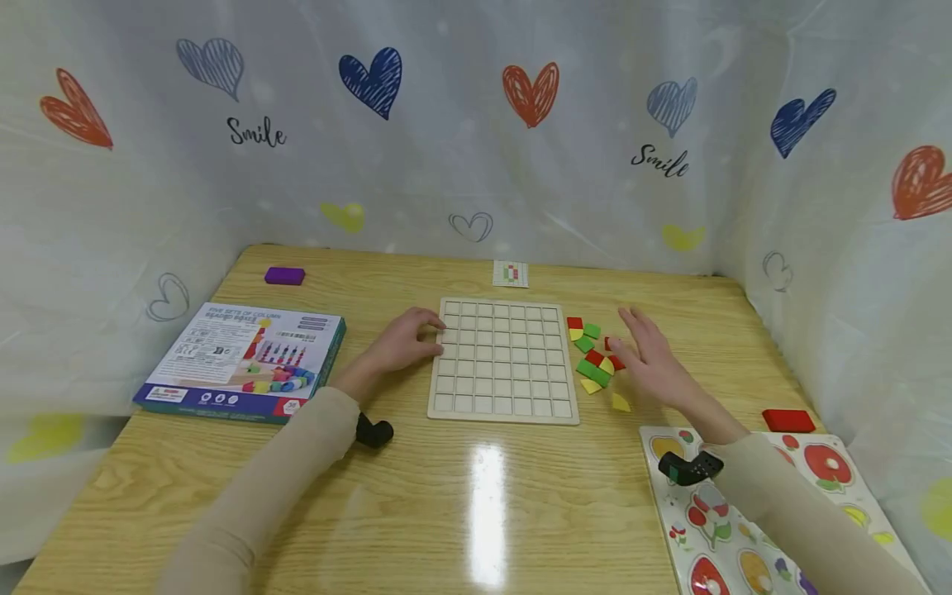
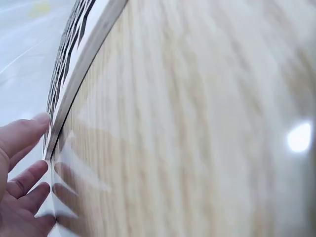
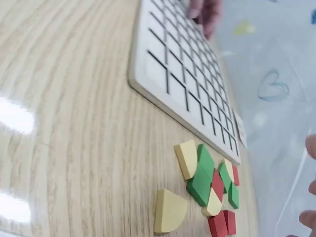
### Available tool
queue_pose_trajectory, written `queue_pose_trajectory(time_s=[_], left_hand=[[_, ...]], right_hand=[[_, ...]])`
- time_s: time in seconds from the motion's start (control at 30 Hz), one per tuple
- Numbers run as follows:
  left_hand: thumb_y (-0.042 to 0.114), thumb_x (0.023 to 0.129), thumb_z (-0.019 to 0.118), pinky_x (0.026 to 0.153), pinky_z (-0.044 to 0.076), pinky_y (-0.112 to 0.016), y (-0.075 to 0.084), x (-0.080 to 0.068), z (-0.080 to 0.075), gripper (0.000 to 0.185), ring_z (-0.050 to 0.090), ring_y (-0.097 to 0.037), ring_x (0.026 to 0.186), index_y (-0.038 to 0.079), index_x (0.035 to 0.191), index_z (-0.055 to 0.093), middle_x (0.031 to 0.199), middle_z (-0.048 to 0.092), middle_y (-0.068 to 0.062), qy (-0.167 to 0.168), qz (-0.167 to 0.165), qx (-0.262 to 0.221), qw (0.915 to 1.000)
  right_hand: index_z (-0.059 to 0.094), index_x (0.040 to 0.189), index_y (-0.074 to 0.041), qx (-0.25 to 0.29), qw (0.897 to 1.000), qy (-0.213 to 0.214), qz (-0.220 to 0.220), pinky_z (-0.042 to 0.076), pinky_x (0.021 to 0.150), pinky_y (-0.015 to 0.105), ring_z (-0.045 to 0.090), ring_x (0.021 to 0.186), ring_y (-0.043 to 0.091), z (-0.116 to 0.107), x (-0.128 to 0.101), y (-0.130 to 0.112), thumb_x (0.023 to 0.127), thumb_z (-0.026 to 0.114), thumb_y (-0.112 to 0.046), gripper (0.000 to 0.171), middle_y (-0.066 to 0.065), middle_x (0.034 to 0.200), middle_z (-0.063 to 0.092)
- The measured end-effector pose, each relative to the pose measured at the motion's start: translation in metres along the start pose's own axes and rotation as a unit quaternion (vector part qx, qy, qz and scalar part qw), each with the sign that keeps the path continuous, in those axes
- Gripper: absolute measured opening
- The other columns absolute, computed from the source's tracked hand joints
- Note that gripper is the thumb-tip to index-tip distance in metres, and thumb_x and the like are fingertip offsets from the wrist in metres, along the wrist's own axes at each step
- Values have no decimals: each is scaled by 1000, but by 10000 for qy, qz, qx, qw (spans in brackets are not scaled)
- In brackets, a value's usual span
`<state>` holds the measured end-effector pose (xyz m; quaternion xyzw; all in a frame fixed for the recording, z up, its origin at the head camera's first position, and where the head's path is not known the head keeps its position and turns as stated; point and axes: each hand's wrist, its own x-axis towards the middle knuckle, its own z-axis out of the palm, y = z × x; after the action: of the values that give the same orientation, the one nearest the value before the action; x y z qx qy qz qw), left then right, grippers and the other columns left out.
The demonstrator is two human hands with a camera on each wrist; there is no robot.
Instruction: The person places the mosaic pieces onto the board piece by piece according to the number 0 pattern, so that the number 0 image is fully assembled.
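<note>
Sleeves aside, my right hand (image 1: 654, 359) hovers flat, fingers spread, holding nothing, over the tiles (image 1: 595, 357) just right of the grid board (image 1: 504, 360). Left hand (image 1: 405, 340) rests relaxed against the board's left edge, steadying it. Tiles look light, stiff, likely wooden and slick; I'd pinch one by its side edges.

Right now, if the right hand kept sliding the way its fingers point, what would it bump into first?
Probably the small red piece by its fingertips, at the edge of the loose coloured pieces. The right hand points up and left, toward them. Whether it hovers above is unclear.
</note>
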<state>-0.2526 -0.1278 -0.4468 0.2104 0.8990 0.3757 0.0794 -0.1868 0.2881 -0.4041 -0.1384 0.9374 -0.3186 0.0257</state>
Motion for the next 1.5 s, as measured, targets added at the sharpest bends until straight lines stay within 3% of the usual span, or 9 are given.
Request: queue_pose_trajectory(time_s=[0.2,0.4,0.67,0.93,1.13,1.3,1.5], left_hand=[[18,90,71,119,7,-55,-5,-2,1,29,29,-35,143,3,114,67,146,45,-17,-71,7,94,9999],[19,92,70,119,4,-55,-6,-5,0,32,23,-32,146,3,119,65,149,43,-16,-141,25,19,9999],[19,92,70,119,4,-53,-6,-6,-1,33,23,-32,146,3,120,65,150,43,-15,-117,16,-28,9999],[21,92,69,120,4,-50,-6,-7,-1,33,22,-30,147,5,121,64,150,43,-13,-149,-56,-22,9999],[20,92,69,120,5,-51,-7,-5,-2,33,21,-31,147,4,121,64,150,43,-13,-185,-66,25,9998],[20,92,70,120,6,-52,-6,-5,-2,34,22,-32,146,4,121,64,149,43,-15,-193,-25,108,9998],[20,92,70,119,6,-52,-5,-5,-2,34,23,-33,146,4,122,64,149,44,-15,-210,-46,165,9996]], right_hand=[[29,150,3,721,9935,558,681,29,108,63,27,138,47,-9,-6,13,103,49,-34,63,28,153,26],[45,142,1,830,9887,236,1228,40,103,55,44,128,42,-6,-10,24,102,54,-29,51,24,140,47],[60,126,-2,793,9891,-335,1196,46,97,46,57,111,32,6,-14,25,98,62,-27,38,17,122,62],[64,116,-1,364,9938,-611,854,50,73,25,58,89,20,13,-28,21,91,71,-29,38,8,102,65],[67,104,-2,-127,9983,-540,204,47,67,23,53,78,14,20,-36,20,84,78,-22,30,3,89,61],[68,100,-3,-176,9988,-406,201,47,65,23,53,75,14,23,-37,18,85,77,-16,22,1,85,61],[68,104,0,-320,9984,-329,323,50,68,25,55,80,16,25,-39,15,86,76,-15,25,4,91,63]])
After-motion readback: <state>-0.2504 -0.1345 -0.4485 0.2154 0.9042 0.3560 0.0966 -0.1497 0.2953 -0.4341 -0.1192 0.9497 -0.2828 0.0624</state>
